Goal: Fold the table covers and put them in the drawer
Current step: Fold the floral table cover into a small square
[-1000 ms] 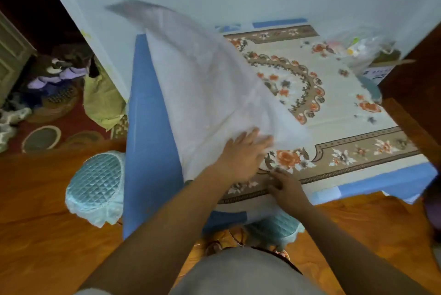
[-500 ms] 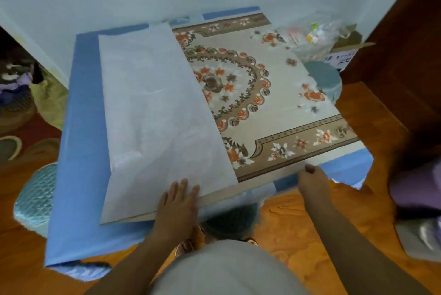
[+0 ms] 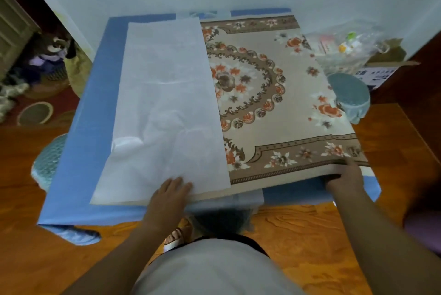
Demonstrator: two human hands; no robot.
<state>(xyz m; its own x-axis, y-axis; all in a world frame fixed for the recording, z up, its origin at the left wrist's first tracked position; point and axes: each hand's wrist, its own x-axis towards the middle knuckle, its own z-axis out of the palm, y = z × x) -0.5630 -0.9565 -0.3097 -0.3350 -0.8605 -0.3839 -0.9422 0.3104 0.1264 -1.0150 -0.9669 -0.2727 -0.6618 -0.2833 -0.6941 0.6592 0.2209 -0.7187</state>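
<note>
Now the floral cover (image 3: 274, 94) has its left half folded flat, white underside up; left hand (image 3: 170, 193) presses it with open grip at six o'clock, while right hand (image 3: 344, 175) has moved to pinch the four o'clock corner, ready to fold again.

Cardboard box (image 3: 375, 74): white label, blue print too small to read

grey top (image 3: 214, 268) – bare forearms
</note>
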